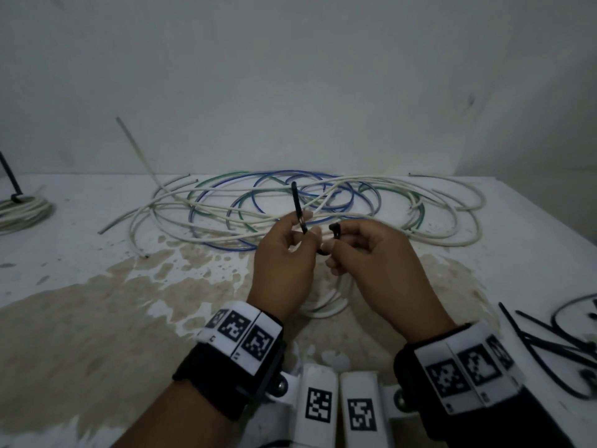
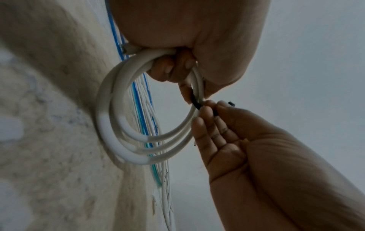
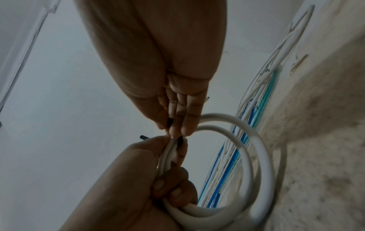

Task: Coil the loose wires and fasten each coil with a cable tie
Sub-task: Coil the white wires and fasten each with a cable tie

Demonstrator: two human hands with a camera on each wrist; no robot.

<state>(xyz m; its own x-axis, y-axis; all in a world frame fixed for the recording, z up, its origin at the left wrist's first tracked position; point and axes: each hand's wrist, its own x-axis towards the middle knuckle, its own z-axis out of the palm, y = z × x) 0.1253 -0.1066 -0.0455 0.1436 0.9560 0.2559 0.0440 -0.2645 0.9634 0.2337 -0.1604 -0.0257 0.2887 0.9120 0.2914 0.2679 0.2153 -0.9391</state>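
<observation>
Head view, centre of the frame: a black cable tie [image 1: 298, 208] is held above the table, its free tail standing nearly upright and leaning slightly toward the upper left, its long axis close to vertical. Its lower part bends beneath the fingers and comes up again at a short black end [image 1: 335, 230] just right of the tail. The tie passes round a white wire coil [image 2: 126, 125], whose loops hang below the hands as a ring seen almost face-on in the left wrist view, at the middle of that frame.

The left hand [image 1: 284, 263] sits just left of centre, back of the hand toward the camera, wrist low, fingers curled round the top of the coil and thumb and forefinger pinched on the tie's tail. The right hand [image 1: 374, 263] mirrors it just to the right, fingertips [image 2: 205, 112] closed together on the tie's other end, the two hands nearly touching.

Behind them, across the upper middle of the frame, loose wires [image 1: 290, 208] in white, blue and green sprawl on the stained white table [image 1: 97, 302]. At the left edge lies a finished white coil [image 1: 22, 210] with a black tie. Spare cable ties [image 1: 549, 344] lie at the lower right.
</observation>
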